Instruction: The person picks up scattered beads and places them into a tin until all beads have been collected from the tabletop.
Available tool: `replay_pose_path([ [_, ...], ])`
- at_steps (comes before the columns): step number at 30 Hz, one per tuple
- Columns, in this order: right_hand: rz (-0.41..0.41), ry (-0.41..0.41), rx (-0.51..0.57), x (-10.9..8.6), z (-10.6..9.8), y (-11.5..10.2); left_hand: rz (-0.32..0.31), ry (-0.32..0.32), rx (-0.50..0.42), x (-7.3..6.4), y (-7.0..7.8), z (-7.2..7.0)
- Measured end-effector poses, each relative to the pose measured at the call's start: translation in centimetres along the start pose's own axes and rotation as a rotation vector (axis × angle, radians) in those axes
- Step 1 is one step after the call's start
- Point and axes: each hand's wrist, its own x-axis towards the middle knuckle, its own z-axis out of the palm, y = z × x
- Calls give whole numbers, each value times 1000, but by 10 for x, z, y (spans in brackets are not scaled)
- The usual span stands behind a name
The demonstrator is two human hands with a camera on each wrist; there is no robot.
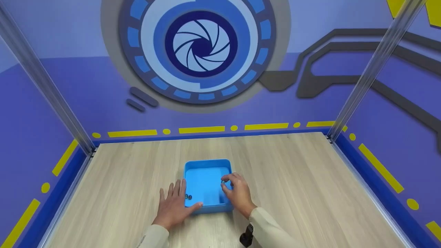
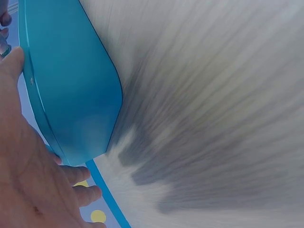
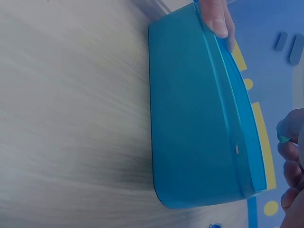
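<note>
A blue rectangular box (image 1: 207, 162) stands open-topped on the table. My left hand (image 1: 175, 207) lies along its left side with straight, spread fingers, the thumb reaching over the front rim. The same hand (image 2: 33, 161) shows large in the left wrist view against the box wall (image 2: 71, 85). Two dark marbles (image 1: 190, 197) lie inside the box near that hand. Over the right side of the box, my right hand (image 1: 240, 194) pinches a small glassy marble (image 1: 223, 181) between thumb and fingertip. The right wrist view shows the marble (image 3: 284, 139) with a greenish tint.
Light wood-grain table (image 1: 293, 186) surrounds the box. Purple panels with yellow marks (image 1: 201, 130) enclose it at the back and sides, with metal posts (image 1: 365, 75) in the corners. A small shiny blue piece (image 3: 215, 226) shows at the bottom of the right wrist view.
</note>
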Motion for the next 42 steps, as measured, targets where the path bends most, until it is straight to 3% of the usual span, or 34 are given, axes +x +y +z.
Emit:
replay_pose_path([
  [20,28,-53,18,-2,4,-3,-6,-4,-3,-1,-1,0],
  [26,-28,-31,8,-2,8,-3,-10,-10,-5,-1,-1,0],
  [33,-15,-55,9,-3,11,-4,-15,-19,-15,1,-1,0],
  [42,-59,-49,22,-1,14,-6,-13,-21,-25,1,-1,-1],
])
